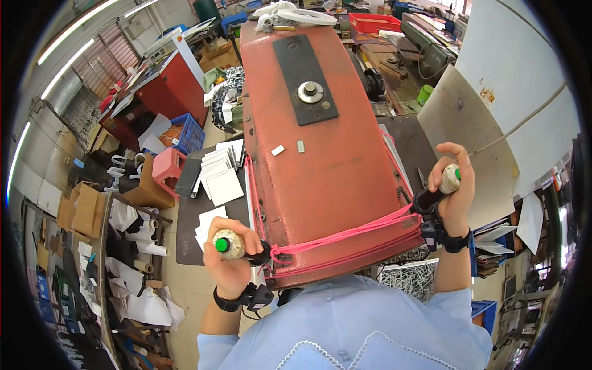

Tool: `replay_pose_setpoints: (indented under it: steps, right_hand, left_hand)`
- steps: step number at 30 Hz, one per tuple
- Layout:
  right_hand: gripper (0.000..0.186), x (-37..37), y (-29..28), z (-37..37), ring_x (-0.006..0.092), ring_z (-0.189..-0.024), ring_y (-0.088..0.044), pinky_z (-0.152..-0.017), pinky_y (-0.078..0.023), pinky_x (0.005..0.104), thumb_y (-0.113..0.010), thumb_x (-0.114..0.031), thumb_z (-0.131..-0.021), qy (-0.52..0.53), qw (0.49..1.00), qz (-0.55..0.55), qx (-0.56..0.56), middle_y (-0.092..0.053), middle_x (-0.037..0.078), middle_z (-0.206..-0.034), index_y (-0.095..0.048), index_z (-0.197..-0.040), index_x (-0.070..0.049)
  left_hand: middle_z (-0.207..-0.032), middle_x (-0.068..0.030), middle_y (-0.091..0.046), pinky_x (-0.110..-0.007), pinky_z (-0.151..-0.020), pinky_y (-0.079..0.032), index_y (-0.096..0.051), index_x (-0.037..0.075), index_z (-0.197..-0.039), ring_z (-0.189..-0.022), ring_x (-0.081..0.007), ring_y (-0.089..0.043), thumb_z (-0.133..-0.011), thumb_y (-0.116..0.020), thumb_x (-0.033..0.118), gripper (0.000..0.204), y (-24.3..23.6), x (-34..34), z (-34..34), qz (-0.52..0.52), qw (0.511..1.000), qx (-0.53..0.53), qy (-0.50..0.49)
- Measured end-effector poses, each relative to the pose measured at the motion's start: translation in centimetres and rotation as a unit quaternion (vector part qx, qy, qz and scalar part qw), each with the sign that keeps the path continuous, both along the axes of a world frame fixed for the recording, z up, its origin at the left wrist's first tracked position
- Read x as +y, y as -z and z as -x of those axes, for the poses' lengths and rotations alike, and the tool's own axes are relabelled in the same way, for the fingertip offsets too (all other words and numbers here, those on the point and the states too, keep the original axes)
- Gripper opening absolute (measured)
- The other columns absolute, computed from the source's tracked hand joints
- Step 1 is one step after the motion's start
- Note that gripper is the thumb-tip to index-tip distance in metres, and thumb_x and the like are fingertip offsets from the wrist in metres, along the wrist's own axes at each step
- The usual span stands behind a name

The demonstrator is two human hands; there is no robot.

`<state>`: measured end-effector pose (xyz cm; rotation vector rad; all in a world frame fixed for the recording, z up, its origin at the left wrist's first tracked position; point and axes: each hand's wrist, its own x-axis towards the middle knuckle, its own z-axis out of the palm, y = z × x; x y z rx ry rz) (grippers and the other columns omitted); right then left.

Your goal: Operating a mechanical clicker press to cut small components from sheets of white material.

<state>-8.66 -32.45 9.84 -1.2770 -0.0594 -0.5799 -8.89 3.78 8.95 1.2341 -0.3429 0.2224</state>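
Note:
A broad red machine head (320, 197) fills the middle of the view before me. From its left front corner sticks a black handle with a tape-wrapped knob (235, 248) and a green button on its end; my left hand (223, 268) is curled around it. A matching handle (449, 180) with a green button stands at the right corner, and my right hand (459, 200) wraps it. Pink cord (345, 232) is strung across the front edge between the two handles. On top of the machine sit a silver-and-black dial (310, 92) on a black plate (290, 61) and two small pale blocks (301, 146).
White square cards (225, 187) lie stacked on the dark table at the left. Beyond are a pink stool (168, 169), a blue crate (188, 132) and a shelf of rolls (148, 248). A large pale sheet (468, 135) stands at the right, near my right hand.

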Motion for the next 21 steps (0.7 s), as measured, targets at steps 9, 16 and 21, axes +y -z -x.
replay_pose_setpoints:
  steps: [9,16,21]
  right_hand:
    - [0.048,-8.8,-0.8,-2.7,0.0128,-0.062,-0.055,-0.059,-0.043,0.0247,-0.044,-0.040,-0.102,0.046,0.998,0.045,0.004,-0.057,0.004,-0.069,-0.061,-0.114,0.002]
    - [0.051,-14.1,0.6,-1.7,0.0212,-0.123,-0.053,-0.107,-0.038,0.0352,-0.047,-0.038,-0.104,0.407,0.885,0.222,0.032,-0.060,0.016,-0.129,-0.054,-0.133,0.003]
    - [0.056,-7.3,1.9,3.3,0.0250,-0.122,-0.054,-0.107,-0.039,0.0371,-0.039,-0.043,-0.105,0.061,0.990,0.124,0.019,-0.060,0.019,-0.128,-0.051,-0.133,0.004]
  left_hand:
    - [-0.102,-0.0139,-0.057,-0.032,-0.086,-0.046,-0.037,-0.002,-0.133,-0.093,-0.0195,-0.057,-0.091,-0.069,0.035,0.064,0.4,-4.6,0.3,-0.015,0.967,-0.052,0.249]
    - [-0.142,-0.0168,-0.046,-0.039,-0.107,-0.037,-0.028,0.000,-0.149,-0.128,-0.0267,-0.047,-0.093,-0.067,0.017,0.070,1.2,-9.5,-1.1,-0.242,0.912,-0.165,0.288]
    - [-0.124,-0.0133,-0.063,-0.034,-0.097,-0.046,-0.063,0.002,-0.119,-0.112,-0.0241,-0.061,-0.093,-0.065,0.014,0.029,5.8,-5.9,-5.3,-0.396,0.889,-0.105,0.207]
